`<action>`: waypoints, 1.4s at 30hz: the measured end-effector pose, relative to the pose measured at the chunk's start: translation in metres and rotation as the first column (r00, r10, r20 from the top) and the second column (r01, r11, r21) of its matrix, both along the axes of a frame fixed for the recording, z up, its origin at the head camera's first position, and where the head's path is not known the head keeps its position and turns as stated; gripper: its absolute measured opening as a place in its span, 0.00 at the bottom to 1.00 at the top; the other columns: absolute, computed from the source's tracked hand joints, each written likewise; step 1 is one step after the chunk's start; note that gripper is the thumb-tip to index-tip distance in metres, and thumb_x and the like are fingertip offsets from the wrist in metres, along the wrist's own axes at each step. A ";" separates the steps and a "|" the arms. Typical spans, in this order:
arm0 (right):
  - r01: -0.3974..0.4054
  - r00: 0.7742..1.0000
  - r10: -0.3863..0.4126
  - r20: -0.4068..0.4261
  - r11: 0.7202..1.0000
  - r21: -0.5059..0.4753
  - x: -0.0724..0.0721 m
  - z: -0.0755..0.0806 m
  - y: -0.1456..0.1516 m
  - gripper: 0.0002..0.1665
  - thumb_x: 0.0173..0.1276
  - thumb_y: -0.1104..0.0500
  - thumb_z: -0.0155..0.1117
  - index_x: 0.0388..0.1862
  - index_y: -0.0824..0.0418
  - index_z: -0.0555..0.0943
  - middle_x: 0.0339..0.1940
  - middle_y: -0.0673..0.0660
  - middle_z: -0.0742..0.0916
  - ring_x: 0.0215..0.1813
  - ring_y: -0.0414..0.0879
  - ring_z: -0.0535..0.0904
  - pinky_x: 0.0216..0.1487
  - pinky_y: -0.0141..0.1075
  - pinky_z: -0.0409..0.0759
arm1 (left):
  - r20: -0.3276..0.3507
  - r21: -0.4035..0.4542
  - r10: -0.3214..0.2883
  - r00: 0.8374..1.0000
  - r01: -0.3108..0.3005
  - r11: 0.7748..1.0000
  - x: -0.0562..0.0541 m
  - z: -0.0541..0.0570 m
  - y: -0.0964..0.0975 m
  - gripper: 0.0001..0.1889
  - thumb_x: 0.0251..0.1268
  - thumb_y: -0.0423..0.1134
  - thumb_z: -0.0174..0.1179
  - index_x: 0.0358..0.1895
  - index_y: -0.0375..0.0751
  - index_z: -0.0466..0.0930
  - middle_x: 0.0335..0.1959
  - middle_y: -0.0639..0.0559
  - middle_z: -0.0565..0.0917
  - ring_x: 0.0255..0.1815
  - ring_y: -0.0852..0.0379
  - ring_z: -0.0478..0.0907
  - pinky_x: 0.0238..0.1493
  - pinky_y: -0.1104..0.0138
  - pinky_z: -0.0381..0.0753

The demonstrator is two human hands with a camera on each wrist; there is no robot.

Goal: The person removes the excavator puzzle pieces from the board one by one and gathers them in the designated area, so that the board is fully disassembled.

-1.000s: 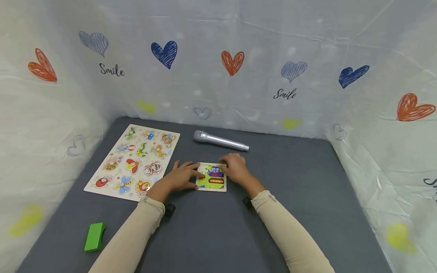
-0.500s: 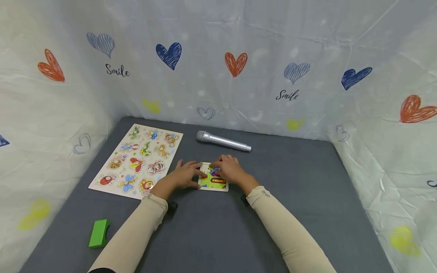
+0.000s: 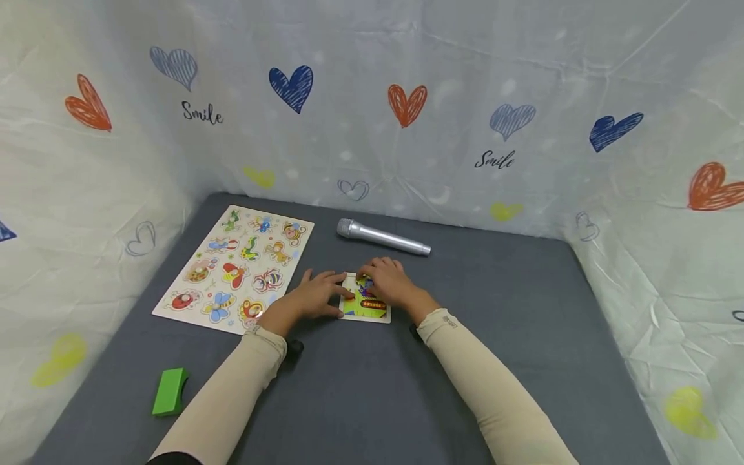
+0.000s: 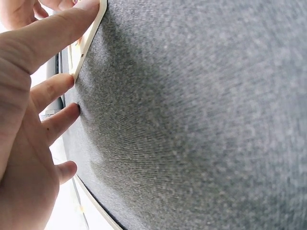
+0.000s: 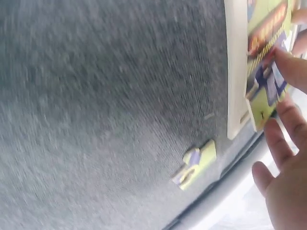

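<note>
**Right hand pinches a small yellow-green and purple puzzle piece while the left hand rests spread on a small, pale-rimmed square puzzle tray**

The two hands are apart from each other, with the tray between them on a dark grey fabric-covered table. On the left hand, the fingers are spread and loosely extended; the thumb and one finger touch the tray's left edge, and another finger lies over the picture of a purple vehicle on orange tracks. The right hand has thumb and fingers closed on the piece, which tilts at the tray's far end; whether it touches the tray I cannot tell. A second loose piece, yellow-green with purple, lies on the table near the right hand, apart from the tray.

To the left of the left hand lies a large cream rectangular board printed with colourful insects. Beyond both hands is a silver microphone, its mesh head toward the left. Nearer the body than the left hand, beside the left beige sleeve, sits a bright green block with a curved notch. Ahead of the hands, beyond the table, hangs a whitish sheet printed with hearts and "Smile".
</note>
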State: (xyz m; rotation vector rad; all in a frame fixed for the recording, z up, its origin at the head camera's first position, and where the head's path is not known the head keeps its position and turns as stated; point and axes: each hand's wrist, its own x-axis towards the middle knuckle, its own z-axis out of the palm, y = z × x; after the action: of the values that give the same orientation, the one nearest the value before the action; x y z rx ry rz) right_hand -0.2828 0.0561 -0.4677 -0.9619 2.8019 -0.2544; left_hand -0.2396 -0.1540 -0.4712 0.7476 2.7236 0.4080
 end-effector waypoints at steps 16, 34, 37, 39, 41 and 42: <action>0.065 0.996 -0.051 0.067 0.972 -0.225 -0.007 -0.010 0.012 0.24 0.67 0.69 0.57 0.59 0.52 0.80 0.57 0.50 0.85 0.62 0.51 0.75 0.68 0.54 0.62 | 0.005 -0.010 0.009 1.000 -0.009 1.000 -0.002 0.000 0.000 0.26 0.57 0.52 0.68 0.61 0.58 0.79 0.76 0.46 0.60 0.77 0.40 0.51 0.69 0.32 0.39; 0.196 0.973 -0.119 0.200 0.880 -0.433 -0.005 -0.013 0.019 0.10 0.71 0.58 0.61 0.48 0.56 0.84 0.47 0.53 0.87 0.53 0.48 0.82 0.59 0.46 0.76 | 0.015 -0.010 0.010 1.000 -0.009 1.000 0.002 0.000 0.007 0.26 0.57 0.53 0.68 0.62 0.58 0.79 0.76 0.47 0.59 0.77 0.41 0.51 0.70 0.32 0.39; 0.282 0.947 -0.153 0.284 0.819 -0.500 -0.007 -0.009 0.027 0.11 0.72 0.60 0.60 0.49 0.60 0.84 0.47 0.55 0.87 0.51 0.48 0.82 0.51 0.42 0.80 | 0.017 -0.008 0.015 1.000 -0.015 1.000 0.001 0.001 0.006 0.26 0.57 0.53 0.68 0.61 0.58 0.79 0.76 0.47 0.59 0.77 0.41 0.51 0.70 0.32 0.38; 0.313 0.937 -0.171 0.304 0.798 -0.516 -0.008 -0.005 0.036 0.12 0.72 0.61 0.59 0.51 0.61 0.83 0.48 0.57 0.86 0.50 0.49 0.82 0.48 0.41 0.80 | 0.017 -0.009 0.017 1.000 -0.017 1.000 0.000 0.001 0.005 0.26 0.57 0.53 0.68 0.61 0.58 0.79 0.76 0.47 0.59 0.78 0.41 0.50 0.70 0.33 0.38; 0.336 0.930 -0.194 0.311 0.792 -0.510 -0.009 -0.001 0.048 0.12 0.73 0.62 0.58 0.51 0.63 0.83 0.49 0.58 0.86 0.50 0.50 0.82 0.47 0.42 0.80 | 0.013 -0.013 0.013 1.000 -0.013 1.000 0.000 0.000 0.003 0.27 0.57 0.53 0.68 0.62 0.58 0.79 0.76 0.47 0.59 0.78 0.41 0.50 0.70 0.33 0.38; 0.344 0.928 -0.203 0.313 0.792 -0.504 -0.010 0.001 0.055 0.12 0.73 0.62 0.57 0.51 0.63 0.82 0.49 0.59 0.86 0.50 0.51 0.81 0.47 0.42 0.80 | 0.007 -0.013 0.011 1.000 -0.011 1.000 0.000 0.000 0.002 0.27 0.57 0.53 0.68 0.62 0.58 0.79 0.76 0.47 0.59 0.78 0.41 0.50 0.70 0.32 0.38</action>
State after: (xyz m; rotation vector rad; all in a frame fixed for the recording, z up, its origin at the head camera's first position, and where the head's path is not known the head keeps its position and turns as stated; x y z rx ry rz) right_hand -0.2924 0.1113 -0.4668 -0.5343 2.6599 -1.1951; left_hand -0.2395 -0.1515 -0.4717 0.7272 2.7222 0.3938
